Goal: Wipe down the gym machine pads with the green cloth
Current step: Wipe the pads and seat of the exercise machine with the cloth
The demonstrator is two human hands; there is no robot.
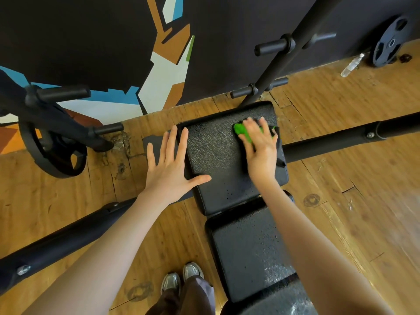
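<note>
A black padded bench runs away from me; its far pad [218, 155] is textured and dotted with droplets near its close edge. My right hand [261, 146] presses the green cloth [241, 130] flat on that pad's far right part, fingers spread over it, most of the cloth hidden under the palm. At the pad's left edge my left hand [170, 164] is spread wide and holds nothing, thumb lying on the pad. The nearer pad [247, 251] shows wet speckles and a shiny wet patch.
Black frame bars cross the wooden floor: one at the lower left [59, 244], one at the right [336, 142]. A rack upright with pegs [279, 64] rises behind the bench. Weight plates stand at the left [56, 153] and far right [388, 42]. A plastic bottle [351, 65] leans by the wall.
</note>
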